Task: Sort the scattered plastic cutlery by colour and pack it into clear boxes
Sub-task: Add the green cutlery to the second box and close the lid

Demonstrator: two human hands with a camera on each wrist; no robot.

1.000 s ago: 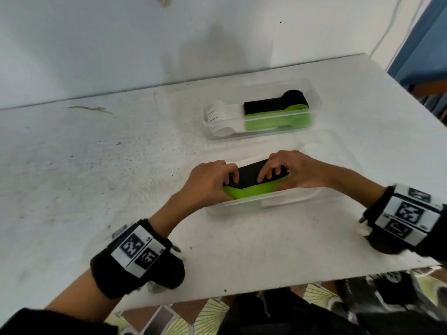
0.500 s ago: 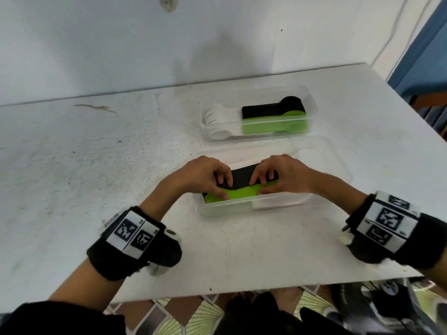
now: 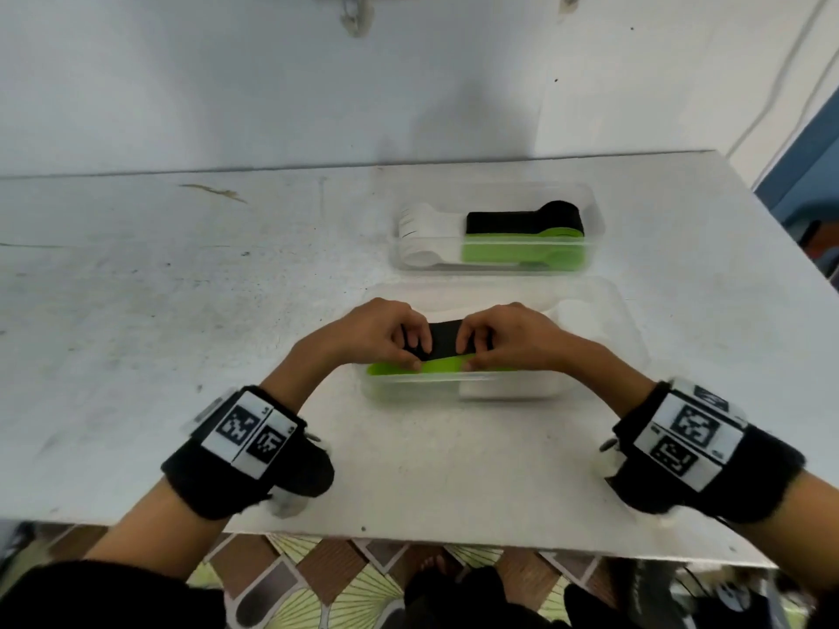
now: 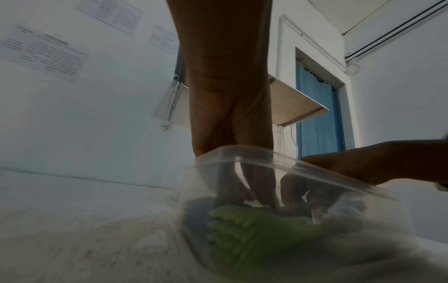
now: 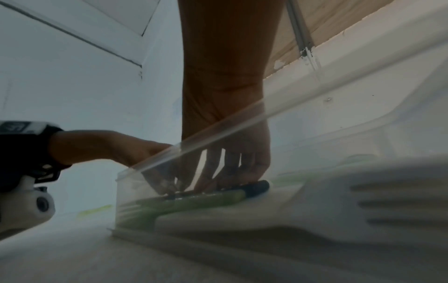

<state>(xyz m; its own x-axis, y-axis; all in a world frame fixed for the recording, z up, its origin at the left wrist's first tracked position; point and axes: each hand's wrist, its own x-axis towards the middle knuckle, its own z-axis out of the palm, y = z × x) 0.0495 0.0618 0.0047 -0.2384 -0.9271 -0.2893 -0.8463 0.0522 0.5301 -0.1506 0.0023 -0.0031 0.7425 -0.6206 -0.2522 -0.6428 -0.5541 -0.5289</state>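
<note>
Both hands reach into the near clear box (image 3: 508, 392) on the surface (image 3: 181, 311): the left hand (image 3: 377, 331) and right hand (image 3: 508, 333), fingers curled, pinch the black cutlery (image 3: 442, 340) lying atop the green cutlery (image 3: 442, 366) (white pieces sit at the box's right end). A far clear box (image 3: 594, 206) holds sorted stacks.

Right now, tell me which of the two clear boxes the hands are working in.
The near clear box: both the left hand and right hand press cutlery into it. The far clear box sits untouched behind.
</note>
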